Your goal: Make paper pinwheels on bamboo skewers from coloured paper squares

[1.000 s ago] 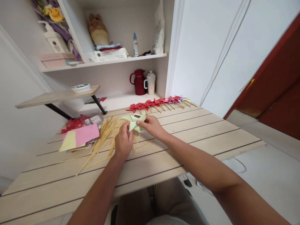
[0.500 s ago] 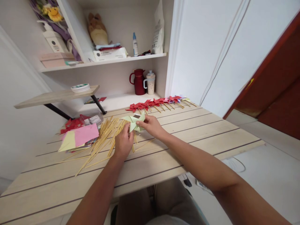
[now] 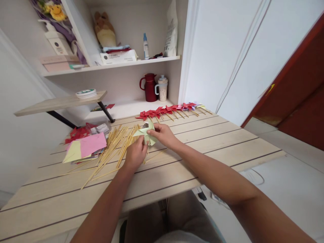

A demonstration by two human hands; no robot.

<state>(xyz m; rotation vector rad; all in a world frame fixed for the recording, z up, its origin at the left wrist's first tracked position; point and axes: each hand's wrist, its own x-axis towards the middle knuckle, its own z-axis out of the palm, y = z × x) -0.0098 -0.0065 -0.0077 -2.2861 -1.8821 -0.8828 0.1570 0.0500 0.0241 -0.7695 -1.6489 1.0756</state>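
- Both hands, left [image 3: 135,154] and right [image 3: 163,134], pinch the pale green paper pinwheel [image 3: 146,132], held just above the desk [image 3: 202,141]
- Landmark: the heap of bamboo sticks [image 3: 113,145] lies just left of the pinwheel; the pink and yellow paper sheets [image 3: 84,146] lie further left
- A row of finished red pinwheels [image 3: 167,110] lies behind it
- Risk, as I judge: a hard squeeze could crease or tear the thin folds, or the centre could slip loose
- No label is legible

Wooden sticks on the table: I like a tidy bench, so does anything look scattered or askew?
Yes. The wooden sticks lie in a loose fan, a few strayed toward the table edge. The finished pinwheels sit in a neat row. Both hands hold a pale green pinwheel.
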